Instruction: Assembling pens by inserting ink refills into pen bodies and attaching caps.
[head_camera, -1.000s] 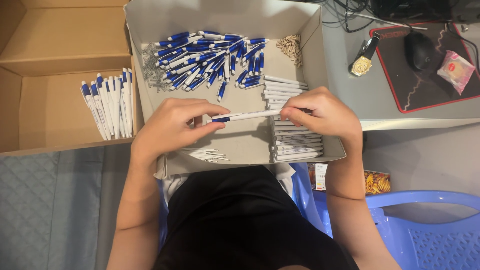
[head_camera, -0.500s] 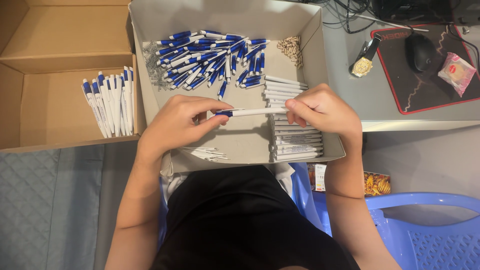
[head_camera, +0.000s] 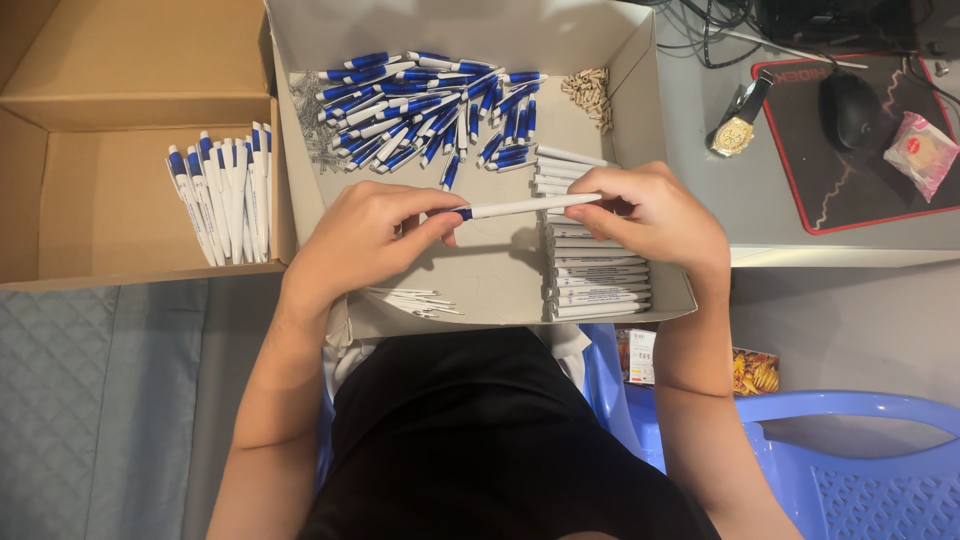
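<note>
A white pen (head_camera: 520, 207) with a blue end is held level above the middle of an open cardboard tray (head_camera: 640, 60), clear of its floor. The blue end is pinched by the thumb and fingertips of the left hand (head_camera: 365, 235), while the white barrel end is gripped between the thumb and curled fingers of the right hand (head_camera: 650, 215). The pen's long axis runs nearly left to right across the tray, tilted slightly upward toward the right; the blue end points left and the white tip right.

The step in hand is judged to be the fitting of the blue part onto the white barrel. The next move appears to call for a straight push or twist along that axis, with both parts kept in line so that nothing jams.

A heap of blue-and-white parts (head_camera: 420, 100) is seen along the tray's far edge, a stack of white barrels (head_camera: 595, 270) at its right side, and a few thin refills (head_camera: 410, 298) near its front left corner. A row of finished pens (head_camera: 220, 185) lies in a second cardboard box (head_camera: 120, 60) beside the tray's left wall.
</note>
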